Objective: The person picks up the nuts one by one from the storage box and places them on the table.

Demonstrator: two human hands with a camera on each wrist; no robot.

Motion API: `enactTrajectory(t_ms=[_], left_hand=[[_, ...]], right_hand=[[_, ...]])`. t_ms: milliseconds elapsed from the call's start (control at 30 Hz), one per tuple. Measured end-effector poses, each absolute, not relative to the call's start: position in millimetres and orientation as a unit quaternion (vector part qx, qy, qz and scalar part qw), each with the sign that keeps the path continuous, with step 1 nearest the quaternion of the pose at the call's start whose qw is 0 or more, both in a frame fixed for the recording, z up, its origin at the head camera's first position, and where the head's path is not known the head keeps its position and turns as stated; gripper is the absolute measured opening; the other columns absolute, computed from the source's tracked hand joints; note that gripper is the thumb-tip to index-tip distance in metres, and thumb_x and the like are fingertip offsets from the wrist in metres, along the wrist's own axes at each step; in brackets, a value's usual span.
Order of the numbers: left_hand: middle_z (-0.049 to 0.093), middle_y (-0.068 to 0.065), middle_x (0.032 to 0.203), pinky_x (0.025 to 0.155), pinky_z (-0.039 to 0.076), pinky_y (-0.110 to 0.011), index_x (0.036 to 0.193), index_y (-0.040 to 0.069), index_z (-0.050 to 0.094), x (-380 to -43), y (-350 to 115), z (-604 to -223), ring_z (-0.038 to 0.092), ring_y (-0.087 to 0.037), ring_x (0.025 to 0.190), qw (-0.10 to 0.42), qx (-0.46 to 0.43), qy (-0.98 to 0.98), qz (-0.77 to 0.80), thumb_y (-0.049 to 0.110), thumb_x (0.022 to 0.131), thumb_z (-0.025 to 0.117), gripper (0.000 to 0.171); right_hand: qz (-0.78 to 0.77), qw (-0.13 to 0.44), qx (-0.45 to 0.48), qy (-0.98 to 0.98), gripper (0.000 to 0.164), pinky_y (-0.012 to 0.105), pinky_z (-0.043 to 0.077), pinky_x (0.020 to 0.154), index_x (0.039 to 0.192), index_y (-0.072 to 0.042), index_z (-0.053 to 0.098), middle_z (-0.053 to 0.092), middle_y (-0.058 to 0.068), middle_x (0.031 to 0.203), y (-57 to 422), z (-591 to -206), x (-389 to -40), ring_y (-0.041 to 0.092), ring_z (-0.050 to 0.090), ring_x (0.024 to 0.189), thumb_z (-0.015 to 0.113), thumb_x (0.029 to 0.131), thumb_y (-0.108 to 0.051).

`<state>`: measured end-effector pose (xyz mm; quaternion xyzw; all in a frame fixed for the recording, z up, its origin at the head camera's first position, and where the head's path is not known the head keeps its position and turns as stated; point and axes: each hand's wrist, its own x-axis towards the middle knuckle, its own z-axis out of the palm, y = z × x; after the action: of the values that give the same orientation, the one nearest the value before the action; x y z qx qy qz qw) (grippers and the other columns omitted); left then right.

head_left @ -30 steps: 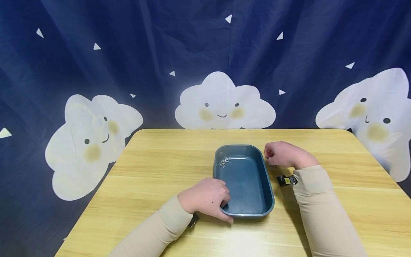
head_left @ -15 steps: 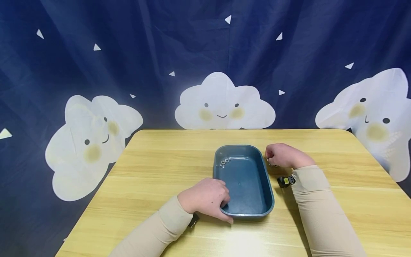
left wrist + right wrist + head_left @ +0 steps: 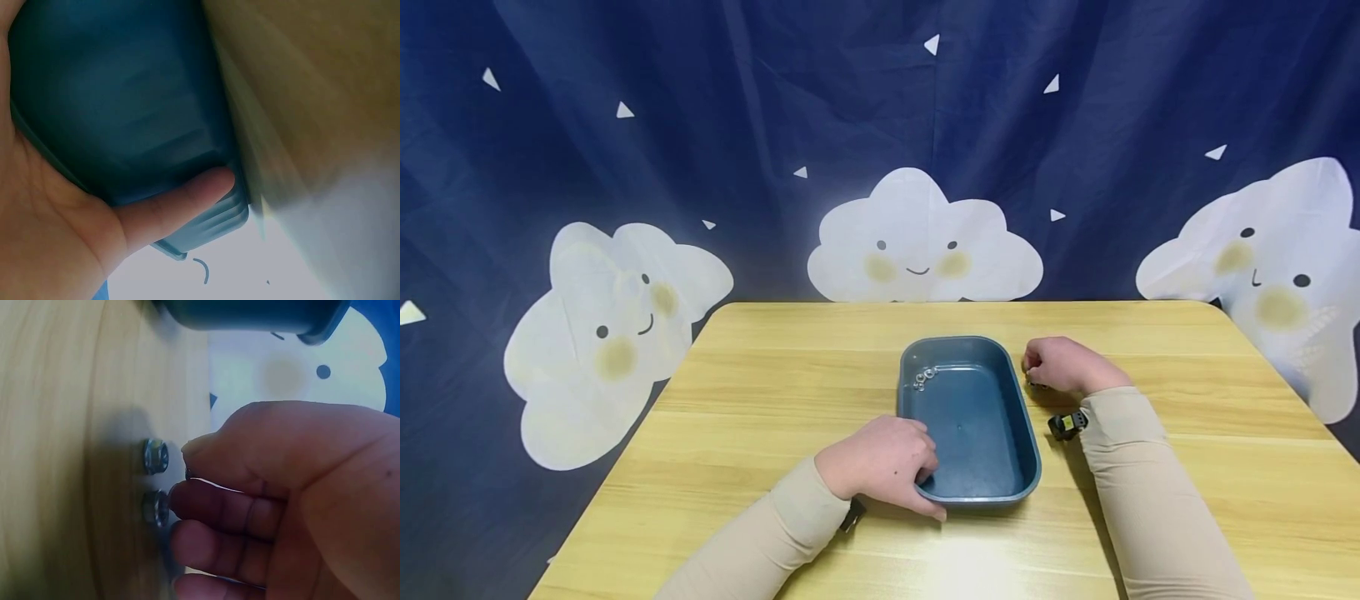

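Observation:
My left hand [image 3: 886, 458] grips the near left corner of a dark blue plastic bin [image 3: 976, 437], fingers over the rim. In the left wrist view, the thumb [image 3: 181, 203] presses on the bin's outer wall. Several small shiny metal nuts [image 3: 922, 379] lie in the bin's far left corner. Just right of the bin, my right hand [image 3: 1066, 365] is low over the table. Its thumb and forefinger pinch a small metal nut [image 3: 189, 474], mostly hidden by the fingertips. Two flanged nuts, one upper [image 3: 155, 456] and one lower [image 3: 156, 508], rest on the wood beside the fingertips.
The light wooden table [image 3: 760, 417] reaches back to a dark blue curtain [image 3: 865, 100] printed with white clouds. A black wrist camera [image 3: 1066, 425] sits under the right wrist, near the bin's right wall.
My right hand has shifted slightly right and toward me, staying low at the nuts. The left hand and the bin have hardly moved.

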<state>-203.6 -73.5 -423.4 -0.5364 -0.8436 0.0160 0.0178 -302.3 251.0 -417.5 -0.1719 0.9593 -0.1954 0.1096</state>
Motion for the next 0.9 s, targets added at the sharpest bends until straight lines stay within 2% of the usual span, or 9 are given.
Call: enactTrajectory(t_ms=[500,900], left_hand=[[0.040,0.021,0.062,0.057,0.035,-0.019,0.057,0.029,0.046,-203,-73,-423,0.041,-0.002,0.068,0.010,-0.533,-0.846,0.018,0.077,0.076,0.068,0.056],[0.040,0.021,0.062,0.056,0.035,-0.019,0.057,0.029,0.046,-202,-73,-422,0.042,-0.002,0.068,0.012,-0.534,-0.846,0.017,0.077,0.076,0.068,0.056]], right_hand=[[-0.191,0.113,-0.171,0.960,0.007,0.038,0.041,0.069,0.091,-0.009,0.064,0.060,0.003,0.085,252,-421,-304,0.022,0.053,0.074,0.062,0.087,-0.004],[-0.186,0.073,-0.190,0.961,0.005,0.038,0.042,0.069,0.089,-0.011,0.063,0.059,0.001,0.081,250,-407,-299,0.021,0.054,0.073,0.059,0.092,-0.010]])
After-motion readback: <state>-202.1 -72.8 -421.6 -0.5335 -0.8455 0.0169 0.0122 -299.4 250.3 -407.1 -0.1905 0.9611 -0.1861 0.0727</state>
